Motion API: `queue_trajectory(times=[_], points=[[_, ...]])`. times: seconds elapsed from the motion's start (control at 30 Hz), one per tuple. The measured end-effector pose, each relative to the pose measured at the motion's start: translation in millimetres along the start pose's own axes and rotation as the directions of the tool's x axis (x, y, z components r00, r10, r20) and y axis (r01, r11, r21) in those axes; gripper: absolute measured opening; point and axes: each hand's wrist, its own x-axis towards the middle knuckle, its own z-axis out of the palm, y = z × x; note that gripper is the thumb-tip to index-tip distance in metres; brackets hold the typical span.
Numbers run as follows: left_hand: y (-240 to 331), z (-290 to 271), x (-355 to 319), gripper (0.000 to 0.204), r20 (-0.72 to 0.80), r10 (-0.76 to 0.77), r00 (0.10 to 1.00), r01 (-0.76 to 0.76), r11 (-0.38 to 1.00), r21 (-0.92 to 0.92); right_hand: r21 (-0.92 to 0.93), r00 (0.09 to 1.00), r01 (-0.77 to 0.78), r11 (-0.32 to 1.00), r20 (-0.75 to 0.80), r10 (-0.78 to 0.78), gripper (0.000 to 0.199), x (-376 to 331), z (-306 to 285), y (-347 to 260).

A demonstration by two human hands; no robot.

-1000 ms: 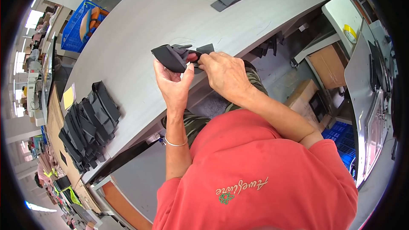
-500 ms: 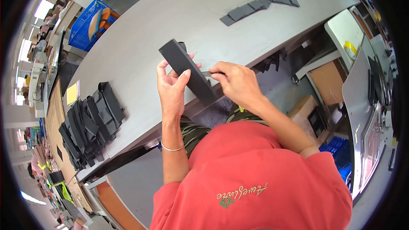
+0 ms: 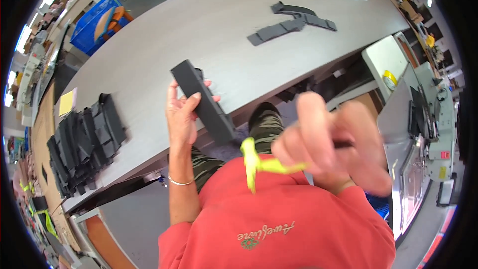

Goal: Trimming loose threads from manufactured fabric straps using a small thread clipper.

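My left hand (image 3: 180, 114) is closed around a long, stiff black strip (image 3: 206, 107), thumb on its front face and fingertips showing behind it. The strip is held tilted over the near edge of the table, with loose threads beside it. My right hand (image 3: 333, 139) is raised close to the camera, smeared by motion, its fingers curled. A bright yellow ribbon (image 3: 251, 162) dangles from it in front of my red shirt. Whatever else sits inside those fingers is hidden.
A stack of similar dark strips (image 3: 87, 139) lies on the grey table (image 3: 149, 45) at left, by a yellow note pad (image 3: 67, 102). More joined dark strips (image 3: 294, 24) lie at the far side. A blue crate (image 3: 92, 25) stands beyond; a white machine table (image 3: 386, 65) is at right.
My right hand has left the strip's side and come up toward the camera, the yellow ribbon swinging out with it. The left hand still grips the strip. The whole view has shifted.
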Motion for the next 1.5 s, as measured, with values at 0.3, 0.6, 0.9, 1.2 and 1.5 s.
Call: queue_trajectory(times=[0.3, 0.6, 0.9, 1.2, 1.5], points=[[8, -2, -7, 0.056, -0.005, 0.005, 1.000, -0.005, 1.000, 0.019, 0.019, 1.000, 0.008, 1.000, 0.026, -0.009, 0.026, -51, 28, -52], [5, 1, -7, 0.045, 0.013, -0.031, 0.999, 0.032, 0.998, -0.062, 0.146, 0.964, 0.074, 0.986, 0.243, -0.108, 0.034, -17, 41, -35], [21, -1, -4, 0.052, -0.017, -0.047, 0.999, 0.046, 0.995, -0.083, 0.240, 0.847, 0.097, 0.966, 0.490, -0.207, 0.045, 58, 41, -35], [34, 13, 5, 0.063, 0.117, -0.024, 0.993, 0.034, 0.996, -0.077, -0.625, 0.908, -0.391, 0.676, -0.385, 0.169, 0.025, 45, -25, 26], [24, 6, 1, 0.052, 0.093, -0.017, 0.996, 0.024, 0.997, -0.072, -0.986, 0.987, -0.163, 0.036, -0.163, 0.005, 0.039, 41, -52, 46]])
